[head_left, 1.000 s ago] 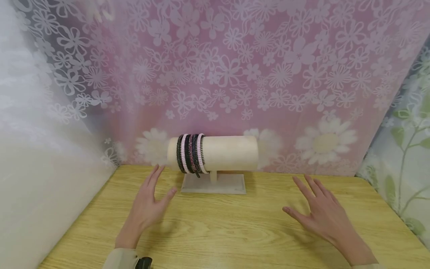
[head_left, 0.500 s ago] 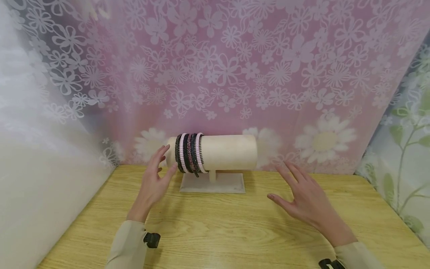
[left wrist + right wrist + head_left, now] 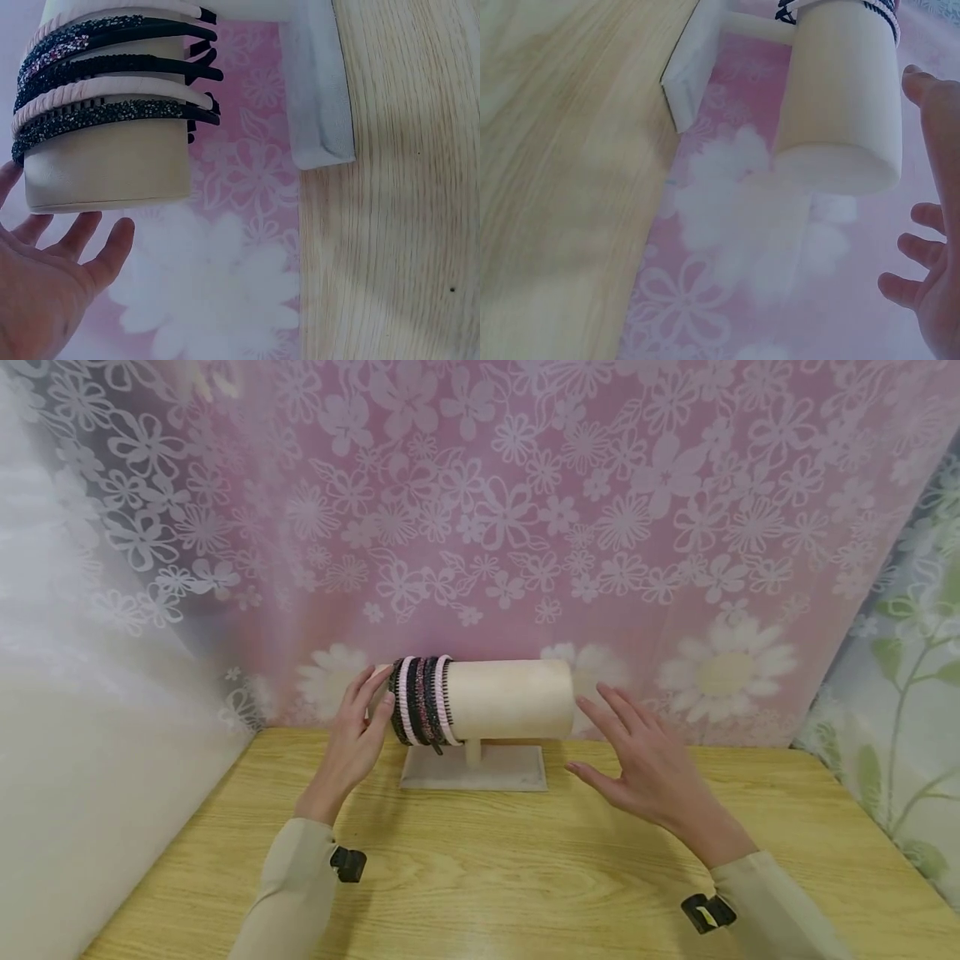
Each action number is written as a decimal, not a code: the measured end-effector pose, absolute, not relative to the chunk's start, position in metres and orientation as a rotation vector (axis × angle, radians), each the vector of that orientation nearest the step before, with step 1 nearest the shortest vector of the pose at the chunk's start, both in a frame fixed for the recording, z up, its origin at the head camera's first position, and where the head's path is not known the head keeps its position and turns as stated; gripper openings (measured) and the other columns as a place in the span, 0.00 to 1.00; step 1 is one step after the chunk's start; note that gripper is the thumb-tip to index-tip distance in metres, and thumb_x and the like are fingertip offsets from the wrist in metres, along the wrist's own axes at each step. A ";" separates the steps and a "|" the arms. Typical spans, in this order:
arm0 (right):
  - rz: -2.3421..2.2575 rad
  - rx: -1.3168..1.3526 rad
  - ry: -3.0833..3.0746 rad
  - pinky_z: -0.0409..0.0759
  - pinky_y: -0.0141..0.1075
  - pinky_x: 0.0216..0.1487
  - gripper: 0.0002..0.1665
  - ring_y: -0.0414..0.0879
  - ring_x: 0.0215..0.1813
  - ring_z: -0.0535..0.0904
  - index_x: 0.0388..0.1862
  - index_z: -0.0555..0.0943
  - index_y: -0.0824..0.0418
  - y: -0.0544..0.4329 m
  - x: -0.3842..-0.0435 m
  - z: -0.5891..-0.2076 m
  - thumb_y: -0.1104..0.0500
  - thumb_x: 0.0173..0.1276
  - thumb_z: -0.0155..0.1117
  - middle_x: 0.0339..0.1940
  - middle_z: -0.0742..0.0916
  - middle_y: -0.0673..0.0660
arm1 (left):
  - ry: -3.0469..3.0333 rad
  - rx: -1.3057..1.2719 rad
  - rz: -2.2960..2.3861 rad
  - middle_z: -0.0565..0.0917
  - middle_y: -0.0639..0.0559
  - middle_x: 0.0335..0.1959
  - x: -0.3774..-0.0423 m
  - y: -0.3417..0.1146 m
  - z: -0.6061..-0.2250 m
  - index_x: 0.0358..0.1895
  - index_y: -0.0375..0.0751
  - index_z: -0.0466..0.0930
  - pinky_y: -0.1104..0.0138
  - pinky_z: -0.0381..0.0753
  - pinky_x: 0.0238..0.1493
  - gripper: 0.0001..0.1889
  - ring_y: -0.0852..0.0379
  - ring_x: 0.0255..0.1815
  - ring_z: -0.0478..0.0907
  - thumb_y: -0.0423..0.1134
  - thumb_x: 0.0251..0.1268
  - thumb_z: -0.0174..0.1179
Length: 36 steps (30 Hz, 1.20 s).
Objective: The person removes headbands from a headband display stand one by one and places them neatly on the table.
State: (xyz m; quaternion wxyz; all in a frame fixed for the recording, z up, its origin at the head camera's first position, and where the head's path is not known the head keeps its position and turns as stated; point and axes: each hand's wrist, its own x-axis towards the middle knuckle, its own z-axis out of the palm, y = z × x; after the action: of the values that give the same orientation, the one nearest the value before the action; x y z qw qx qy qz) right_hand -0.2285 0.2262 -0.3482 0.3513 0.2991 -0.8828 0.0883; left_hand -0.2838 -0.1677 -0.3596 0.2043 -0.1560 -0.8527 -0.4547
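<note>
Before floral backdrop; table, headbands.

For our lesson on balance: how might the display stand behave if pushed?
The display stand may tip rather than roll, with its bulk above one thin post. Its flat base probably resists somewhat. Headbands bunched at its left end likely add weight there.

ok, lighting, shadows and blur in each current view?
Head: soft light, faint shadows on the table, pale sheen on the white sheet at picture left. Left wrist: bluish cast, headbands fairly legible, backdrop daisy washed out. Right wrist: hazy, low contrast, table grain soft, right hand cropped.
</note>
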 end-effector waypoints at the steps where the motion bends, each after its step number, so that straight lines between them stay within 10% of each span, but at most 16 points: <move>1: 0.225 0.791 -2.280 0.73 0.69 0.61 0.50 0.67 0.74 0.70 0.78 0.68 0.54 0.224 -0.230 -0.346 0.38 0.60 0.74 0.76 0.73 0.67 | -2.377 -0.437 -1.271 0.54 0.53 0.84 -0.285 -0.168 -0.360 0.78 0.63 0.63 0.38 0.72 0.66 0.25 0.39 0.80 0.59 0.56 0.83 0.44; 17: 0.181 0.987 -2.248 0.72 0.61 0.69 0.45 0.66 0.73 0.71 0.75 0.71 0.56 0.166 -0.261 -0.317 0.40 0.64 0.72 0.73 0.76 0.67 | -2.307 -0.440 -1.370 0.57 0.50 0.83 -0.300 -0.168 -0.366 0.78 0.54 0.65 0.40 0.56 0.78 0.25 0.46 0.84 0.51 0.52 0.84 0.44; 36: 0.338 1.074 -2.309 0.73 0.59 0.69 0.45 0.61 0.74 0.72 0.77 0.69 0.52 0.128 -0.301 -0.302 0.36 0.67 0.68 0.74 0.75 0.64 | -2.320 -0.544 -1.416 0.61 0.50 0.81 -0.333 -0.184 -0.387 0.81 0.62 0.54 0.39 0.65 0.71 0.28 0.41 0.76 0.66 0.53 0.83 0.43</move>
State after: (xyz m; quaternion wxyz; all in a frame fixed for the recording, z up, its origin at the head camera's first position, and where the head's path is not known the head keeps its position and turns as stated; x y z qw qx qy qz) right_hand -0.3010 0.1281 -0.3016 0.2823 0.4009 -0.8624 0.1263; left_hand -0.3332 -0.1840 -0.3872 0.1840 -0.1930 -0.8227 -0.5020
